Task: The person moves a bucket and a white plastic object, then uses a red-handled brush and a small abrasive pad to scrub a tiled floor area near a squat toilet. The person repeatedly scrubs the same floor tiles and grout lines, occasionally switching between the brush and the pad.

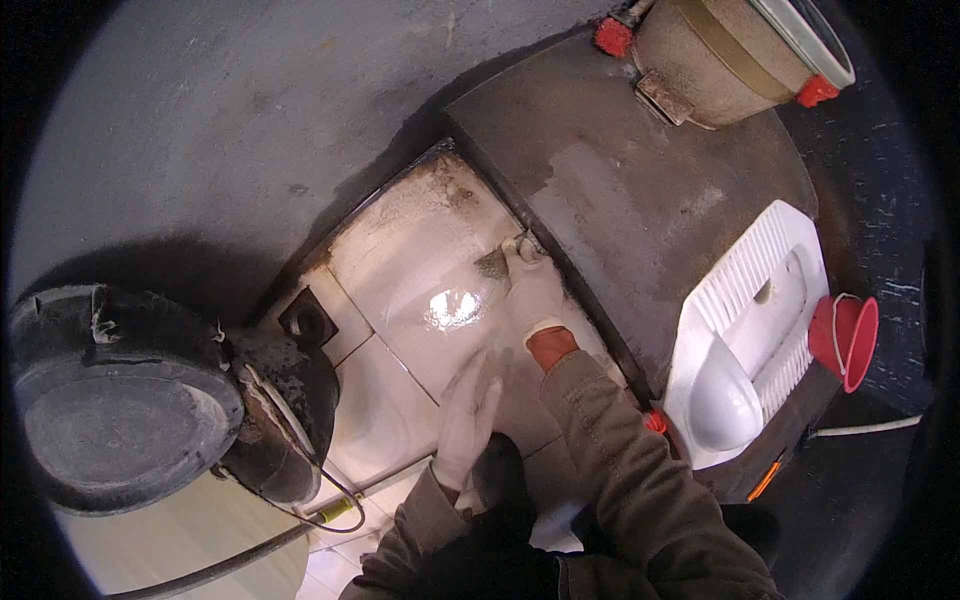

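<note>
My right hand [534, 289], in a pale glove, grips a greyish-green scouring pad or cloth [493, 265] and presses it on the wet, light floor tiles [405, 262], close to the dark raised edge. My left hand [466, 424], also in a pale glove, hangs over the tiles nearer my body, fingers extended and holding nothing. Brown stains mark the far corner of the tiled area. A square floor drain [308, 317] lies at the left of the tiles. Light reflects from the wet surface between the drain and my right hand.
Black buckets or basins [127, 427] stand at left, beside a hose [277, 541]. On the raised dark platform [600, 195] at right are a white squat toilet pan [750, 337], a red bucket [844, 337] and a large beige container [727, 60]. A grey wall [225, 112] rises behind.
</note>
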The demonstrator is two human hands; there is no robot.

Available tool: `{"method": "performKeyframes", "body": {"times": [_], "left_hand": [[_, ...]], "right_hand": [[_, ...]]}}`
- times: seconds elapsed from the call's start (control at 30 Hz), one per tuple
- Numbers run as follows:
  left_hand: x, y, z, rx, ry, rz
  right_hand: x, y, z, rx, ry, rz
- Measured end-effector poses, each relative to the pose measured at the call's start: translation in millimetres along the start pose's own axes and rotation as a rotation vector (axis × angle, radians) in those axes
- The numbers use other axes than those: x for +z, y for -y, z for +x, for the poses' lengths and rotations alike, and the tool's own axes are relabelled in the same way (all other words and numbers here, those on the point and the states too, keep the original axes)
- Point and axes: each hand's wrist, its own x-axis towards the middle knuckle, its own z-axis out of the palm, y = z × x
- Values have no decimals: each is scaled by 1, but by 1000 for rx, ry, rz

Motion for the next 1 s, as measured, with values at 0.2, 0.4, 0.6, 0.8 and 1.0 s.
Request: {"method": "performKeyframes", "body": {"times": [0.2, 0.4, 0.6, 0.8, 1.0], "left_hand": [[9, -10, 34, 161, 58, 141], [23, -4, 28, 120, 17, 86], [15, 12, 20, 62, -122, 125], [6, 8, 16, 78, -166, 82], [-13, 21, -5, -4, -322, 6]], "right_hand": [[-1, 5, -101, 36, 58, -111], [-22, 11, -111, 8, 225, -229], [-3, -3, -93, -113, 279, -374], [25, 17, -47, -318, 259, -345], [55, -3, -105, -320, 395, -496]]}}
